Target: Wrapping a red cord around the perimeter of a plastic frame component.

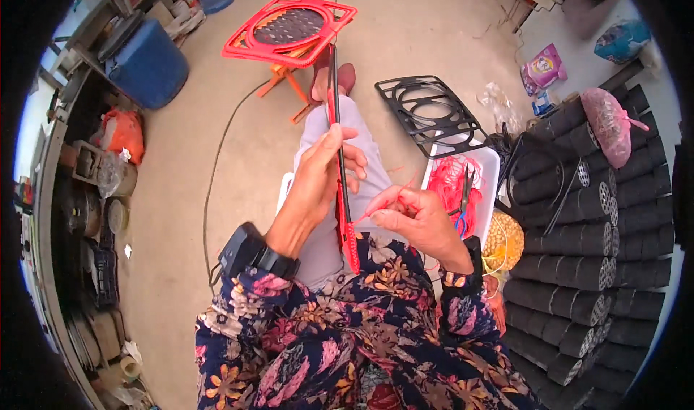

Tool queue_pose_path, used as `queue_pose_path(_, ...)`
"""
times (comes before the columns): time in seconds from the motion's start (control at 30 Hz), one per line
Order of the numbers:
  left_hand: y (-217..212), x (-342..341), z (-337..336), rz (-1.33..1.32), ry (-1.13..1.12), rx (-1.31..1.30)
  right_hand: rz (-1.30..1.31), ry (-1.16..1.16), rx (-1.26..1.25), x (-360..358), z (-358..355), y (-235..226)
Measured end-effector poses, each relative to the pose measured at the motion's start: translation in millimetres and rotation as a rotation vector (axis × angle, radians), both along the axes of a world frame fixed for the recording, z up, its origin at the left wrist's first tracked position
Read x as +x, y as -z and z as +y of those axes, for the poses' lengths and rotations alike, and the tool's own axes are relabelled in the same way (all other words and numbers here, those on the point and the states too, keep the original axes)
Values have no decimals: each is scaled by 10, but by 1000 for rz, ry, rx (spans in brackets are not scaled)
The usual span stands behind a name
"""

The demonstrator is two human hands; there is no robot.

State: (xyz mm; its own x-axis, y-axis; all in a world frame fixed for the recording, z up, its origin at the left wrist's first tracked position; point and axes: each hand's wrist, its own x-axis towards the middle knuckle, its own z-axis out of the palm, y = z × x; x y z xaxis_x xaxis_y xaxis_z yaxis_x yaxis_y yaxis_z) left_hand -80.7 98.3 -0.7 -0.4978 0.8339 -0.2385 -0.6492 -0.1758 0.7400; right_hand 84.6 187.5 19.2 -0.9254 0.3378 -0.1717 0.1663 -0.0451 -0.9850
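My left hand grips a black frame, seen edge-on and upright over my lap. Red cord wrapping covers the frame's near end, and more red shows along its side. To the right, my right hand is closed in a pinch on a thin strand of red cord that runs to the frame. Beside that hand stands a white basin with a heap of red cord and black-bladed scissors in it. Whatever lies within the right hand's curled fingers is partly hidden.
A red frame rests on an orange folding stool ahead. Another black frame leans on the basin's far edge. Stacked black perforated cylinders line the right; a blue barrel stands left. A dark cable crosses the floor.
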Motion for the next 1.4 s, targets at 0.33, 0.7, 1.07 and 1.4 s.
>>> queue_pose_path(0.33, 138, 314, -840, 380, -99, -100, 50, -39, 392, 69, 22, -337)
queue_pose_path(0.7, -59, 477, -770, 612, -91, -44, 188, -15, 276, -185, -99, -518)
queue_pose_path(1.07, 9, 425, -841, 232, -104, 31, 268, 209, -784, 111, 388, 325)
queue_pose_path(1.4, 49, 329, -849, 124, -144, 130, 63, 95, -672, 257, 425, 453)
